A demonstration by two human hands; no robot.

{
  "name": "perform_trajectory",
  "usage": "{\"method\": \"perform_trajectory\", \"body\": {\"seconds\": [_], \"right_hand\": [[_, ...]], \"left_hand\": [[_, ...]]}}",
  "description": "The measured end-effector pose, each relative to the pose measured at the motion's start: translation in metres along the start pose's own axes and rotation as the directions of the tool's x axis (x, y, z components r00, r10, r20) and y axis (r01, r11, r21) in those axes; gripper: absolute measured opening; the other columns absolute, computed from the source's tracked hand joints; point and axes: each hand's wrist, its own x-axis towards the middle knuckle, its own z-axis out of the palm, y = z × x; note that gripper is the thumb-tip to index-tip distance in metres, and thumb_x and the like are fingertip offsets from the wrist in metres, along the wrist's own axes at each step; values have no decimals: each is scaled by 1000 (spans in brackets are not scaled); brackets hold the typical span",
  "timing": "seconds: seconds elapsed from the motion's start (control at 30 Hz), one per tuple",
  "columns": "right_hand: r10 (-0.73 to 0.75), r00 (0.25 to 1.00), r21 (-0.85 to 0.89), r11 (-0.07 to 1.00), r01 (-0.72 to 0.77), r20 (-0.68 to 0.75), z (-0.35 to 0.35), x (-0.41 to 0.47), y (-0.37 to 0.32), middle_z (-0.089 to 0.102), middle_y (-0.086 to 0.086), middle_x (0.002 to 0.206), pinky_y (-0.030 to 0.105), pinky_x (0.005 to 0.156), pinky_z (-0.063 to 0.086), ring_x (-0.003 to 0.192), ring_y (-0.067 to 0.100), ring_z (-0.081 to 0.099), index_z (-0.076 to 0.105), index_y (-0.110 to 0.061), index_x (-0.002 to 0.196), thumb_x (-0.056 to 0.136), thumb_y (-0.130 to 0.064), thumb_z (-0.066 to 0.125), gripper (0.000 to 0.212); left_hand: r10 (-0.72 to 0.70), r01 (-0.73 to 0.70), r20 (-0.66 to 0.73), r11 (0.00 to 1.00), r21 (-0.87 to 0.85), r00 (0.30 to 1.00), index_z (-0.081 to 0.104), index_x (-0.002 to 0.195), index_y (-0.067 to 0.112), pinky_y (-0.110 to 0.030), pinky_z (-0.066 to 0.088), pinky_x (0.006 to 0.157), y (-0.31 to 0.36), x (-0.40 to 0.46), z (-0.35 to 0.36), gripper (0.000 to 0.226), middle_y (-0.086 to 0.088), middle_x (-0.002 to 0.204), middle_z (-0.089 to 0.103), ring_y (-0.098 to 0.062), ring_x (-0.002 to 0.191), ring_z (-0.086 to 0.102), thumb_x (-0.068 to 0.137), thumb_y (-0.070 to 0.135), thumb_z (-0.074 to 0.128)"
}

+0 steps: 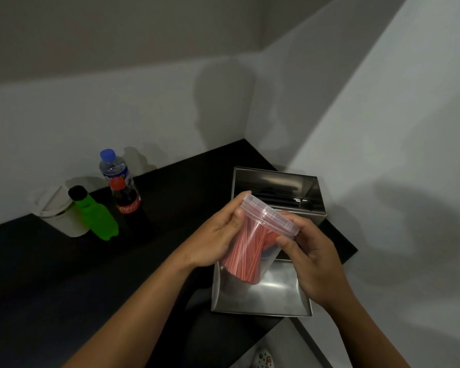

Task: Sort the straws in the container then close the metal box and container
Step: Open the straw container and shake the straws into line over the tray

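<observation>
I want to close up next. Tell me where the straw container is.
Head view, centre-right: the clear straw container is tilted, held between the left hand and right hand, above the open metal box.

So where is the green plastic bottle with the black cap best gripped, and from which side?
Judging by its pose, grip the green plastic bottle around its narrow neck just below the black cap, coming from the front: it tilts back against the white lidded bin, and the cola bottle crowds its right.
</observation>
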Motion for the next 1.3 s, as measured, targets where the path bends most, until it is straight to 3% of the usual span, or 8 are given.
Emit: {"method": "perform_trajectory", "body": {"seconds": [0.2,0.47,0.8,0.93,1.07,1.13,1.2,1.3], "right_hand": [[8,1000,103,995,-6,-20,1,-5,5,71,-3,129,26,99,56,122,18,68,63,-19,135,99,-11,61,37],[22,1000,142,990,-25,16,-3,-2,-4,71,-5,128,21,95,56,121,14,68,62,-15,132,97,-7,58,36],[19,999,86,996,-22,28,-4,-3,-5,72,-6,126,22,96,56,120,16,69,65,-24,133,101,-21,61,32],[-21,999,87,996,23,-28,-2,-4,-1,72,-7,127,23,98,55,121,16,68,66,-33,132,99,-21,62,35],[-54,998,71,996,55,-17,-1,-5,7,66,0,137,29,103,54,130,22,63,62,-26,139,102,-11,59,39],[-47,999,63,997,46,14,-2,-6,9,65,-1,138,27,103,54,131,21,62,62,-26,139,103,-9,57,40],[-23,998,-11,1000,23,55,-7,-5,7,64,-5,138,27,103,54,131,18,61,61,-28,138,101,-14,59,39],[-21,995,-308,950,50,96,-12,-1,0,62,-10,139,31,103,54,130,13,60,56,-23,141,97,-29,67,46]], "left_hand": [[-7,2,-88,998,-58,996,46,145,63,-12,48,101,-5,-1,-4,52,34,147,55,6,139,52,94,72,51],[91,-124,-175,975,-187,980,63,140,35,-31,58,95,-8,2,-8,48,0,140,67,-21,128,67,97,56,62],[163,-194,-179,966,-169,970,68,126,12,-26,58,90,-3,3,-8,49,4,119,73,-13,112,72,94,48,63],[29,-63,-198,984,-167,980,60,139,32,-22,58,91,-2,2,-4,53,11,134,70,-8,124,68,93,57,62],[-107,114,57,983,-146,993,51,149,39,-33,55,105,-2,-1,2,73,8,143,65,-10,132,63,87,77,59],[-132,140,77,985,-104,988,51,149,36,-41,51,111,-2,-3,6,81,7,143,65,-12,132,63,84,85,54],[-90,91,17,993,-75,996,52,149,33,-37,53,109,-1,-5,10,78,9,141,65,-11,131,64,88,82,52],[15,-16,-66,999,-27,998,48,151,33,-20,53,100,-3,-6,19,58,16,139,65,-6,131,63,99,54,61]]}}
